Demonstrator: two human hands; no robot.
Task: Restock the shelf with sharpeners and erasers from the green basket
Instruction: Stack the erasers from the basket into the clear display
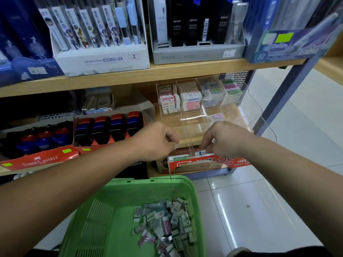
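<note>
A green basket (130, 184) stands on the floor below me, with several small wrapped erasers (167, 225) heaped in its right half. On the lower shelf sits a clear acrylic organizer (204, 117). Its back compartments hold stacked erasers (191, 99), and one eraser (216, 116) lies in a front compartment. My left hand (157, 141) has its fingers curled over the organizer's front left edge. At the front right edge, my right hand (222, 140) pinches with curled fingers; what lies under the fingertips is hidden. Red and blue sharpeners (109, 128) fill a Faber-Castell box to the left.
A red eraser carton (202, 163) sits under the organizer on the bottom shelf. The upper shelf board (167, 71) carries pen display boxes. A grey shelf post (289, 86) rises at the right. White floor tiles (259, 201) lie to the right of the basket.
</note>
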